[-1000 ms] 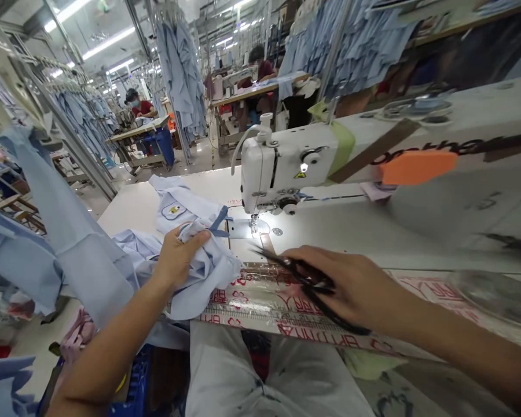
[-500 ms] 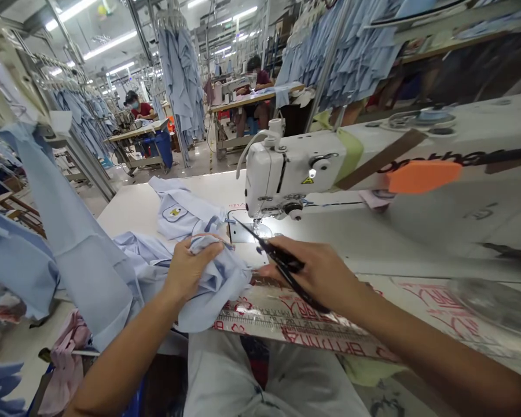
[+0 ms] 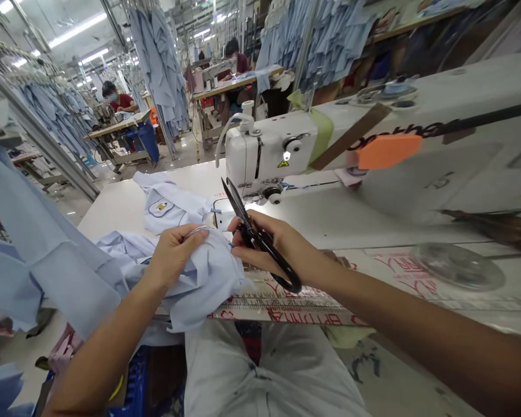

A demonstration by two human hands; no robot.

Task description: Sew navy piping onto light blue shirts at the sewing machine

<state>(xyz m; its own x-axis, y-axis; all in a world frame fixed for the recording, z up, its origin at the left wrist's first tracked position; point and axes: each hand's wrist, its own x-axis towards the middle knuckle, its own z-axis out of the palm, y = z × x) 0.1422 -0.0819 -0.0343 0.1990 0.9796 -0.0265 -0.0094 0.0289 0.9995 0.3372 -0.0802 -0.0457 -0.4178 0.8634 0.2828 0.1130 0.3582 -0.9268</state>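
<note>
My left hand (image 3: 176, 252) pinches the edge of a light blue garment (image 3: 212, 269) that lies bunched at the table's front edge. Part of the garment spreads to the left, where a patch with a yellow figure (image 3: 161, 207) shows. In my right hand (image 3: 282, 246) is a pair of black scissors (image 3: 254, 234), blades tilted up toward the sewing machine and slightly parted. The fingers of that hand are close to the garment's right side; whether they touch it I cannot tell.
A white sewing machine (image 3: 260, 147) with an orange tag (image 3: 388, 152) stands just behind my hands. A ruler strip (image 3: 260, 304) runs along the table's front edge. A clear round dish (image 3: 460, 266) sits at right. Blue cloth (image 3: 65, 249) hangs at left; two people work farther back.
The scissors have turned so that their blades point more upward and look slightly parted. My right hand has come closer to the left hand. The whole view has shifted.
</note>
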